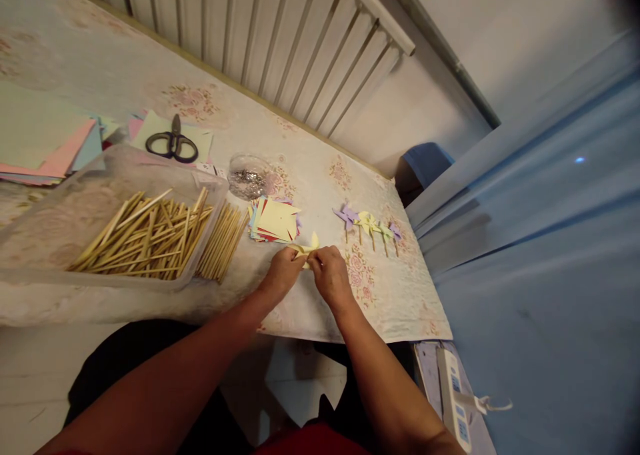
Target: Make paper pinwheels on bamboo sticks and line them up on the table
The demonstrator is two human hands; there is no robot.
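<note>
A pale yellow paper pinwheel (313,242), partly folded, is pinched between my two hands above the front of the table. My left hand (283,273) grips its left side with closed fingers. On its right side my right hand (330,273) is closed on the same paper; the fingers cover its centre. Just behind my left hand lies a stack of cut paper squares (276,220), yellow on top with slits at the corners. Several finished pinwheels on sticks (367,223), purple, yellow and green, lie in a row to the right.
A clear plastic bin (45,268) of wooden sticks (150,235) stands at left, with a row of sticks (221,245) beside it. Behind are a dish of small metal pins (249,180), scissors (173,145) and coloured paper sheets (40,135). A power strip (455,398) is at lower right.
</note>
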